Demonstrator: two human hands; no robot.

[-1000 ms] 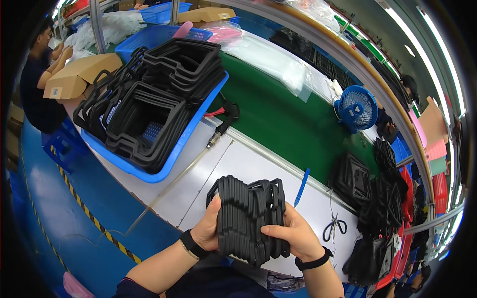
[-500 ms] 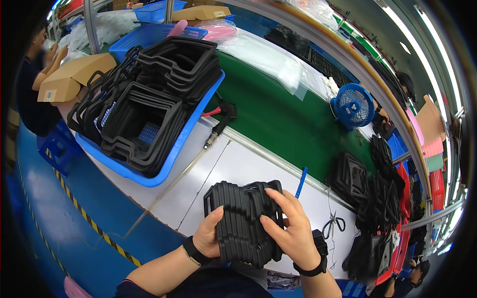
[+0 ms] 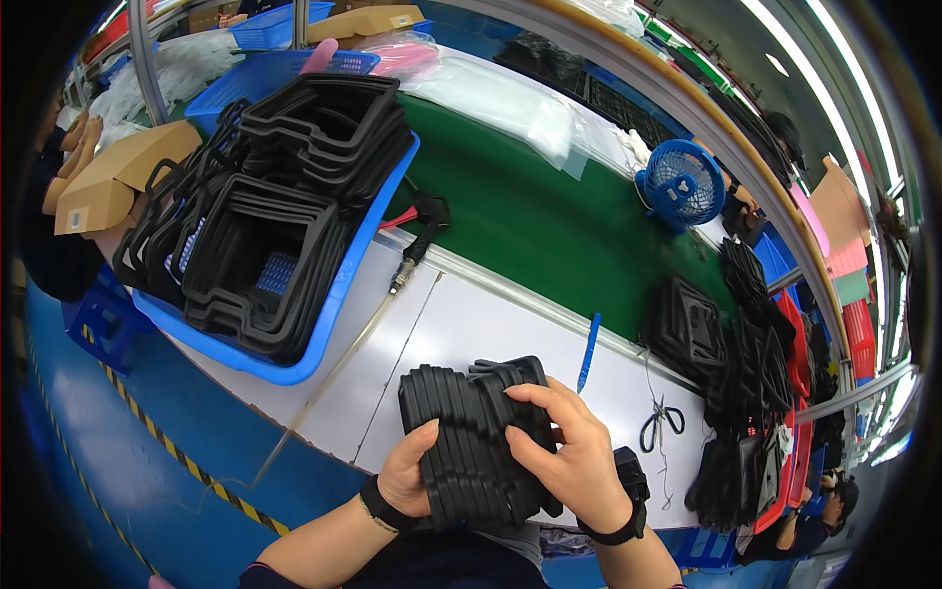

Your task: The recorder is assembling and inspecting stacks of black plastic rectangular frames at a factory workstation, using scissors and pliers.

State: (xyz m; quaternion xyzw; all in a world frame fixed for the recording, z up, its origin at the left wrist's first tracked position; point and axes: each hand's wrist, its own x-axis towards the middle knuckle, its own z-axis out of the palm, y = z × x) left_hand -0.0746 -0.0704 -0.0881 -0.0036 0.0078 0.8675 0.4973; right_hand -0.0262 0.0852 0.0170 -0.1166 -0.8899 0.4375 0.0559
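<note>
A thick stack of black plastic frames (image 3: 461, 442) is held upright between my two hands, close to my body over the table's near edge. My left hand (image 3: 404, 476) grips the stack's left side, its thumb lying on the front. On the other side, my right hand (image 3: 574, 452) presses thumb and fingers onto the frames at the right end. The rearmost frames there lean and sit unevenly against the rest. More such frames (image 3: 221, 260) fill a blue basket (image 3: 339, 319) at the left.
An air blow gun (image 3: 427, 221) with its hose lies beside the basket. Scissors (image 3: 662, 424) and a blue strip (image 3: 589, 353) are on the white table (image 3: 481, 304). Beyond are a green belt (image 3: 510, 206) and a blue fan (image 3: 684, 185). Black parts (image 3: 687, 324) pile up at right.
My right fingertips have shifted slightly left and down along the stack, and the frames at its right end have closed up. The whole view has turned a little.
</note>
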